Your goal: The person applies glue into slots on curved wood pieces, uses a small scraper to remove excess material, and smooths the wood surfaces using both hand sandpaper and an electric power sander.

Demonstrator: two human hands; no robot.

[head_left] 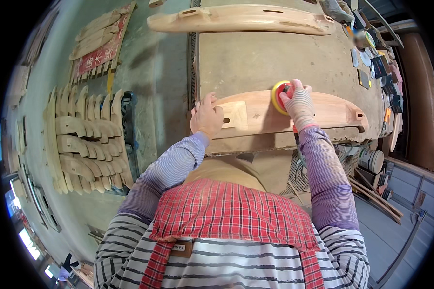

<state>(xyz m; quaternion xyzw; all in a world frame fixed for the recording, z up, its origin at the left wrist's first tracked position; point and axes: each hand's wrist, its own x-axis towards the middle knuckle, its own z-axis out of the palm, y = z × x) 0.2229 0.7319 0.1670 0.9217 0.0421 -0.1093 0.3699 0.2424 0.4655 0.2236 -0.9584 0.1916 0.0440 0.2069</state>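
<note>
A long, curved wooden piece (335, 111) lies on the workbench in front of me, with slots cut near its two ends. My left hand (207, 115) grips its left end, fingers curled at the far edge. With my right hand (300, 102) I hold a power sander (278, 97) that has a red body and a round yellow pad. The sander is tilted at the middle of the piece, near its far edge. Whether the whole pad touches the wood cannot be told. A hose (296, 135) hangs below my right wrist.
Across the bench's far side lies a similar wooden piece (246, 19). Sanding pads and small boxes (378, 66) crowd the bench's right end. On the floor to the left stands a stack of shaped wooden parts (87, 139). A white bucket (371, 160) is below right.
</note>
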